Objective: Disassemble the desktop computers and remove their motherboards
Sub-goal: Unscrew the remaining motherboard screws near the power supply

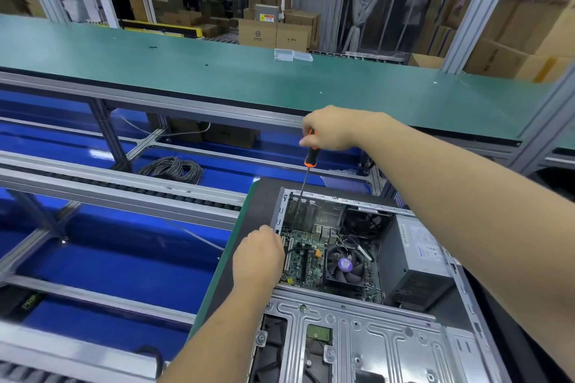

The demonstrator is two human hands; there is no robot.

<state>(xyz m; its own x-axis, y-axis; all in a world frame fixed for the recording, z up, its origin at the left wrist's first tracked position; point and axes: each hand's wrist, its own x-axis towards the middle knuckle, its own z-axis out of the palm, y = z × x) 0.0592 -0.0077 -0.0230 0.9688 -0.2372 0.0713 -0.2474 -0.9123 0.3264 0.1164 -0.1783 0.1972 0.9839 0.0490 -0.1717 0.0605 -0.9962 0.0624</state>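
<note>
An open desktop computer case (367,323) lies on its side on a dark mat at the lower right. Inside it sits the green motherboard (306,261) with a black CPU fan (345,266) and a grey power supply (415,261). My right hand (329,127) grips the orange and black handle of a long screwdriver (306,177), whose shaft runs down into the case's far left corner. My left hand (258,256) rests on the case's left edge beside the motherboard, fingers curled; what they touch is hidden.
A long green workbench (217,71) runs across the back with two small clear plastic boxes (292,55) on it. Aluminium conveyor rails (124,186) over blue flooring fill the left. A coil of grey cable (172,168) lies below. Cardboard boxes stack behind.
</note>
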